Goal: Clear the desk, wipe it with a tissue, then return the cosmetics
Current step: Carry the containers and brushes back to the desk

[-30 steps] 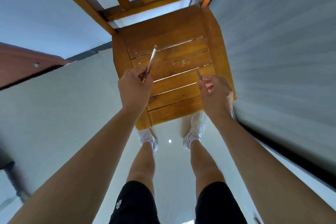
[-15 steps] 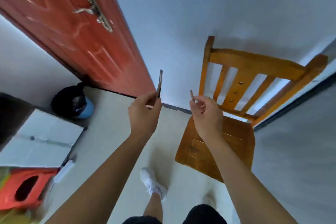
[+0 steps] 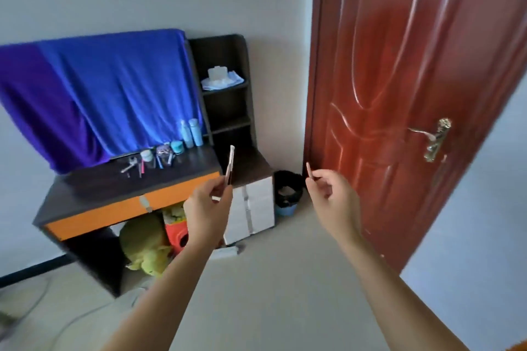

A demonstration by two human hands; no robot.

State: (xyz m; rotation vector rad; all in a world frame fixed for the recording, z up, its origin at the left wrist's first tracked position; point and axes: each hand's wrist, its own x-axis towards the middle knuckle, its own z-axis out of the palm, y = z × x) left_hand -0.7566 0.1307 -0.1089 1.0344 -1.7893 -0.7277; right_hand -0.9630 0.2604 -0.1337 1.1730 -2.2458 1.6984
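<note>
Hands: left hand [image 3: 206, 202] pinching slim glossy stick [image 3: 229, 164], right hand [image 3: 330, 191] pinching thin pinkish stick [image 3: 308, 170].

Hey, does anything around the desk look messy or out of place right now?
Yes. A yellow plush toy is stuffed under the desk beside an orange plastic item, and a blue cloth hangs unevenly behind it.

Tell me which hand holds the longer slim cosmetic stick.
The left hand: its long slim white-tipped stick stands well above the fingers, while the right hand shows only a short pinkish stub.
</note>
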